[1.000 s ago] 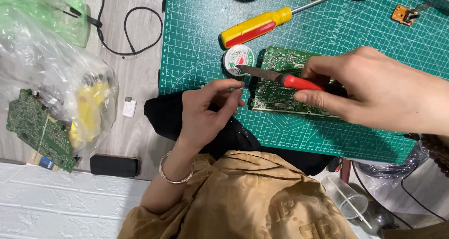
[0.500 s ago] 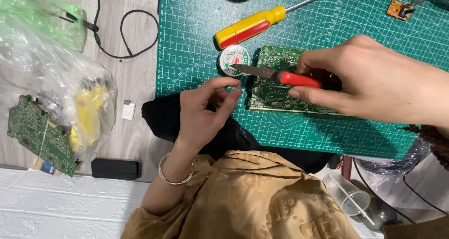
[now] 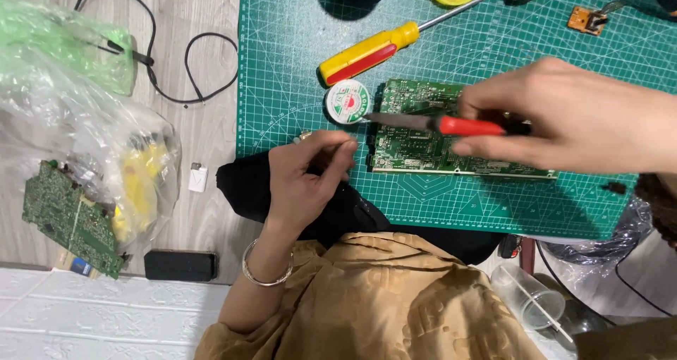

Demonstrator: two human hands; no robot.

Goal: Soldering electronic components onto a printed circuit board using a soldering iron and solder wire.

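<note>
Head view: right hand [image 3: 571, 117] grips red-handled pliers [image 3: 441, 124] above the green circuit board [image 3: 423, 138] lying on the cutting mat [image 3: 296, 64]. Left hand [image 3: 307, 177] pinches something too small to tell. Nothing steadies the board, so it could slide under the pliers.

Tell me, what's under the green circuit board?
The green circuit board lies flat on the green cutting mat. The right hand and its red-handled tool cover part of it.
</note>
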